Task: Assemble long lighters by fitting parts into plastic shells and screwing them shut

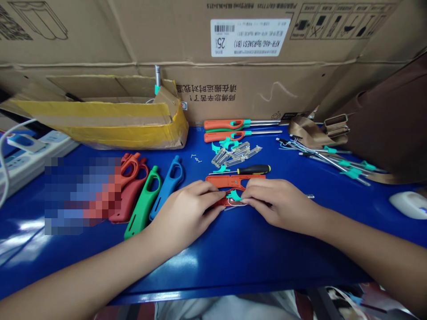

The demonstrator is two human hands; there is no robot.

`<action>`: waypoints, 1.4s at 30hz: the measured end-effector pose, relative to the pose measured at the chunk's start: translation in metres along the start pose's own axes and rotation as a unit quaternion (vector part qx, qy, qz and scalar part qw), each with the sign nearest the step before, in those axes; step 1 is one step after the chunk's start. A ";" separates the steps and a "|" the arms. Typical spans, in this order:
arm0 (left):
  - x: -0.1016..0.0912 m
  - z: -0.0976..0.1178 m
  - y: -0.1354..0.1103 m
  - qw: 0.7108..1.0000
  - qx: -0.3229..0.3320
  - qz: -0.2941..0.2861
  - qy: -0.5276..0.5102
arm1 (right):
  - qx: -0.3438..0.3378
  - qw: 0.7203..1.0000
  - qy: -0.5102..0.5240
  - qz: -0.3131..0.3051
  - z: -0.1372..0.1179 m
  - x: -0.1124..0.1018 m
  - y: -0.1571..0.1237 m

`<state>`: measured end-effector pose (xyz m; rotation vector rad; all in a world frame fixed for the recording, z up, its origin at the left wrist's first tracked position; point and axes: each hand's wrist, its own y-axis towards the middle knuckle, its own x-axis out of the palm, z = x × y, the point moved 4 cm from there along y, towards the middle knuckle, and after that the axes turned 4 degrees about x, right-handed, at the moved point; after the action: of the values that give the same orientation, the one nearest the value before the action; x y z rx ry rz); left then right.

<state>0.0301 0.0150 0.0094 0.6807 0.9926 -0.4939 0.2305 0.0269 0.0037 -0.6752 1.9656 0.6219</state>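
Both my hands rest on the blue table (233, 253) over an orange lighter shell (230, 181). My left hand (187, 213) has its fingers curled and pressed on the shell's left part. My right hand (276, 202) pinches the shell beside a small teal trigger piece (234, 195). A thin wire loops under the fingers. A black-handled screwdriver (248, 170) lies just behind the shell.
Empty shells lie to the left: green (144, 202), blue (168, 184), red (131, 186). Clear small parts (235, 153), finished orange lighters (240, 129) and metal tubes with teal ends (333, 158) lie behind. A taped cardboard box (100, 122) and a large carton (213, 58) stand at the back.
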 end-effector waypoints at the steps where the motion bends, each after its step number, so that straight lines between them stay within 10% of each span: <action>1: 0.000 0.000 0.000 1.000 -0.002 0.000 -0.002 | 0.001 1.000 0.005 0.000 0.000 0.000 0.000; 33: 0.008 0.002 -0.001 1.000 0.022 -0.017 0.002 | -0.030 0.998 -0.060 -0.017 -0.005 -0.002 -0.001; 42: 0.008 0.005 0.001 0.999 0.038 -0.017 0.035 | 0.105 0.987 0.113 0.041 0.005 -0.002 0.004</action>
<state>0.0377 0.0118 0.0049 0.7543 1.0575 -0.5431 0.2316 0.0340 0.0038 -0.5543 2.2407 0.3915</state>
